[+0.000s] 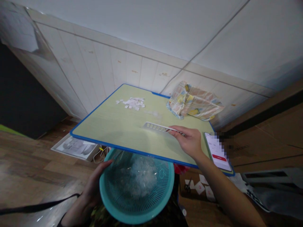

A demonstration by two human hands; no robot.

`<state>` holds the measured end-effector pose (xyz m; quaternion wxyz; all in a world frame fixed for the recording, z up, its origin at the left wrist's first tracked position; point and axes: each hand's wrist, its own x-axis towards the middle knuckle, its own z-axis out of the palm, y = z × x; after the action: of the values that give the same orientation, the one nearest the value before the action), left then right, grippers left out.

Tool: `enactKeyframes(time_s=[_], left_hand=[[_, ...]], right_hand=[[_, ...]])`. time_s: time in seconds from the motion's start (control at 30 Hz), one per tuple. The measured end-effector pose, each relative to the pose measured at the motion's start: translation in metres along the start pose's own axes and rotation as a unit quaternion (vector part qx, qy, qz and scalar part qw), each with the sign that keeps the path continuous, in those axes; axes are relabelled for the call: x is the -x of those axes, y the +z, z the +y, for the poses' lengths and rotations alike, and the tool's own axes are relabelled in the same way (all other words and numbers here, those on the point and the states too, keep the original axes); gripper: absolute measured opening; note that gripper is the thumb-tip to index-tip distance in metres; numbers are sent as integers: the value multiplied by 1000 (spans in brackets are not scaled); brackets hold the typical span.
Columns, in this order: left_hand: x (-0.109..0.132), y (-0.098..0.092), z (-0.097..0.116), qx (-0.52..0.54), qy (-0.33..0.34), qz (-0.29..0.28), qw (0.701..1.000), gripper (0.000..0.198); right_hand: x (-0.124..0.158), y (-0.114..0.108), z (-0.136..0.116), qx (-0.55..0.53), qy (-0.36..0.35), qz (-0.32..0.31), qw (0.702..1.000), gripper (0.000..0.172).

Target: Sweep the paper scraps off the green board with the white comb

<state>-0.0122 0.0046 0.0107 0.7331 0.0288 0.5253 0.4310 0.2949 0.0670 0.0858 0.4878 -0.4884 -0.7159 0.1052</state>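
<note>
My right hand grips one end of a white slotted plastic strip, thumb and fingers closed round it. The strip's other end is low over the pale green tabletop; I cannot tell whether it touches. Below the table's front edge, my left hand clasps the left rim of a turquoise colander, its fingers partly hidden. Inside the colander lies a heap of clear, whitish bits. Beyond the strip, a faint whitish patch shows on the table, with a pile of small white paper pieces to its left.
A crumpled patterned cloth sits at the table's back right. A phone with a lit screen lies along the right edge. On the floor are a white box, scissors and paper cards. Cardboard stands at right.
</note>
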Motion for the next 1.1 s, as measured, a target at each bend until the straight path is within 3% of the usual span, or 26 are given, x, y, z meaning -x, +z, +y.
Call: enactKeyframes(time_s=[0.17, 0.37, 0.53, 0.87, 1.1], left_hand=[[1, 1, 0, 4, 3, 1, 1000, 27], [1, 0, -2, 10, 13, 6, 1000, 28], [-1, -2, -3, 11, 2, 1, 1000, 29], [-2, -4, -2, 3, 3, -8, 1000, 21], [0, -1, -2, -5, -3, -14, 1000, 24]], right_hand=[[12, -3, -15, -5, 4, -20, 1000, 13], [10, -3, -8, 9, -3, 16, 1000, 15], [13, -3, -7, 16, -26, -22, 999, 15], [41, -40, -11, 125, -36, 5, 992, 17], [55, -45, -25, 123, -38, -2, 992, 18]])
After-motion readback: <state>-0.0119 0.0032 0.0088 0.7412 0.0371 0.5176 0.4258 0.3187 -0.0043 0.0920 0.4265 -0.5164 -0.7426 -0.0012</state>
